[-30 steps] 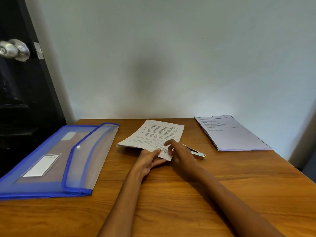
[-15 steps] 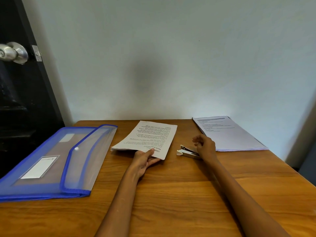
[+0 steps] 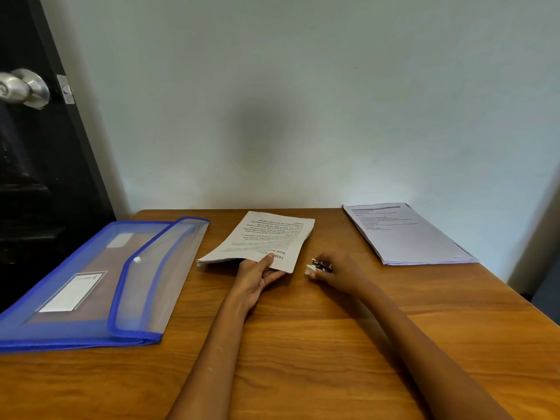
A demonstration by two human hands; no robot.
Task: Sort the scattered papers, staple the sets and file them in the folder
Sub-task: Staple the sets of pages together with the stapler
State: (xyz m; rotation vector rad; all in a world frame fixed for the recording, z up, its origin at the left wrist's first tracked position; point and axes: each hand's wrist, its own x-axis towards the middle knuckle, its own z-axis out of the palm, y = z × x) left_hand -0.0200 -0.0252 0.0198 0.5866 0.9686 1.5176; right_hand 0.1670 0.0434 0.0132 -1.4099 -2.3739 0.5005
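A set of printed white papers [image 3: 263, 241] lies at the middle back of the wooden table [image 3: 303, 344], its near corner lifted. My left hand [image 3: 257, 275] pinches that near corner, thumb on top. Just right of it my right hand [image 3: 339, 272] is closed around a small silver stapler [image 3: 316, 267], whose nose points left toward the paper corner without touching it. A second stack of papers [image 3: 406, 234] rests at the back right. The translucent blue folder [image 3: 100, 283] lies flat at the left, its flap snapped shut.
A pale wall runs right behind the table. A dark door with a metal knob [image 3: 25, 87] stands at the left, beside the folder. The table's right edge drops away near the second stack.
My right hand left the paper corner, reached right to the stapler, gripped it and brought it back left toward the corner. My left hand kept hold of the papers.
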